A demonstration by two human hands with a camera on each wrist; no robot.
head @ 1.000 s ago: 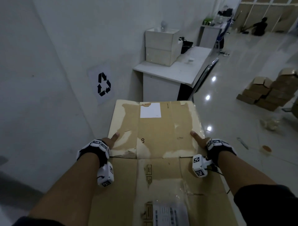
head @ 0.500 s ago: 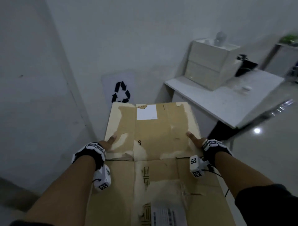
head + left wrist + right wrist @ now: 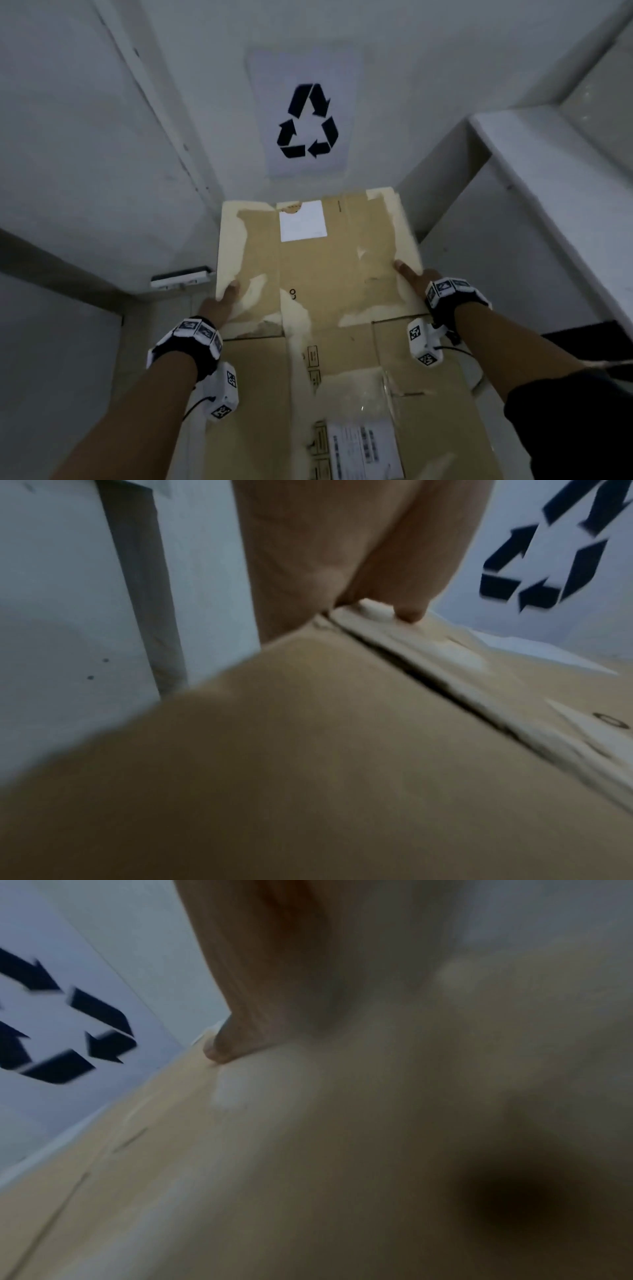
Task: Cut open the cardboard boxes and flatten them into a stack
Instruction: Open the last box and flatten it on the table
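Below recycling sign (image 3: 309,121), both hands (image 3: 221,301) grip flattened box (image 3: 329,274) edges.

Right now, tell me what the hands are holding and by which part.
Both hands hold one flattened cardboard box by its side edges: the left hand on the left edge, the right hand on the right edge, thumbs on top. The fingers underneath are hidden.

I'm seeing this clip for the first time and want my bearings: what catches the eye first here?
The flattened cardboard box fills the middle of the head view, its torn top layer showing pale patches, held at its side edges by the left hand and the right hand, thumbs on top. Straight ahead, a white sheet with a black recycling symbol hangs on the wall, and a white table juts in from the right.
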